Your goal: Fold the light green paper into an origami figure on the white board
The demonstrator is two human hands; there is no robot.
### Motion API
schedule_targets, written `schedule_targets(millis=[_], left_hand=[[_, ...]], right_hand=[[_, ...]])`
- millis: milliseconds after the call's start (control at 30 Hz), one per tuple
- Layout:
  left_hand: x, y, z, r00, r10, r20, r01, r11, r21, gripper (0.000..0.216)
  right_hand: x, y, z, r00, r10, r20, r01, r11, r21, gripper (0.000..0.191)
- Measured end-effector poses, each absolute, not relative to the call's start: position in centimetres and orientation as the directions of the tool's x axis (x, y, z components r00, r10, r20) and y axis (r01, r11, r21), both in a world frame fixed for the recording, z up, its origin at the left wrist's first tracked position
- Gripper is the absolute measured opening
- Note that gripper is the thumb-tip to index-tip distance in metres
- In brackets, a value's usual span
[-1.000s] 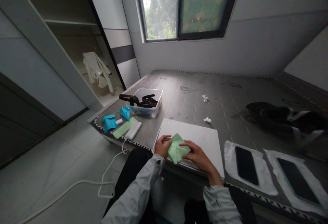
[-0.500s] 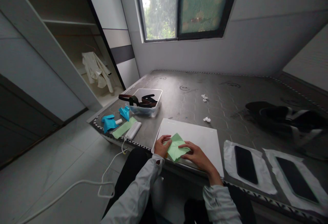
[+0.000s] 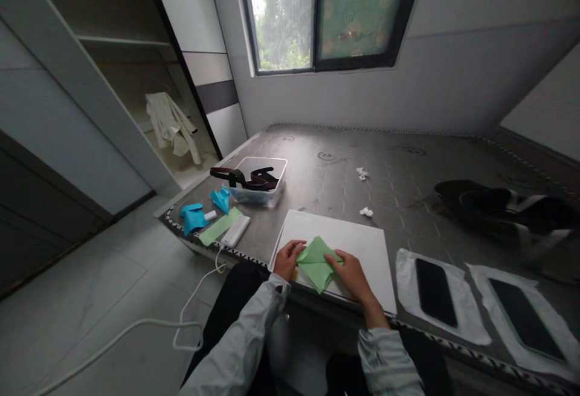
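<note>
A creased sheet of light green paper (image 3: pixel 317 266), folded to a pointed shape, is held over a flat white board (image 3: pixel 362 248). My left hand (image 3: pixel 287 259) pinches its left corner between thumb and fingers. On the other side my right hand (image 3: pixel 352 274) grips the right part, with the thumb lying on top of the paper. A small orange-yellow bit shows beside my left hand, too small to name.
Left of the board are a white power strip (image 3: pixel 236 232) with its cable, a green paper strip (image 3: pixel 212 233), folded blue paper (image 3: pixel 193 217) and a clear plastic box (image 3: pixel 267 198) with belts. Right are two phones (image 3: pixel 435 292) on white wrappers and a black bag (image 3: pixel 489 208).
The green paper has turned slightly and shifted a little to the right. My right hand has changed its grip, with the thumb now across the paper's top.
</note>
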State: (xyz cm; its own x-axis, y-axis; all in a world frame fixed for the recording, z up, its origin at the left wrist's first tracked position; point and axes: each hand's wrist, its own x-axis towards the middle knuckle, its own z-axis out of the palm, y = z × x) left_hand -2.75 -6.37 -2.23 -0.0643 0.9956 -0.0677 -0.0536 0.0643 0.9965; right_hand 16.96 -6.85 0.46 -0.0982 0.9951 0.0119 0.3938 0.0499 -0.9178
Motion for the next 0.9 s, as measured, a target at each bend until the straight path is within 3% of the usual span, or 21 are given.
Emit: schedule_targets(millis=[167, 400, 700, 900], left_hand=[[-2.7, -6.7, -1.7, 0.009, 0.997, -0.08, -0.094, 0.08, 0.992, 0.052], [-2.5, -6.7, -2.0, 0.029, 0.992, -0.123, -0.095, 0.126, 0.988, 0.061], [-2.4, -6.9, -1.6, 0.049, 0.995, -0.091, -0.089, 0.095, 0.991, 0.041], [-2.6, -7.1, -1.8, 0.13, 0.99, -0.056, 0.002, 0.056, 0.998, 0.057]], right_hand=[[16.7, -6.7, 0.2, 0.004, 1.0, 0.016, 0.314, 0.014, -0.949, 0.029], [16.6, -6.3, -0.7, 0.047, 0.997, -0.069, 0.093, -0.073, -0.993, 0.065], [15.1, -6.3, -2.2, -0.024, 0.985, -0.173, -0.018, -0.173, -0.985, 0.051], [15.3, -6.1, -2.7, -0.011, 0.976, -0.218, -0.089, -0.218, -0.972, 0.054]])
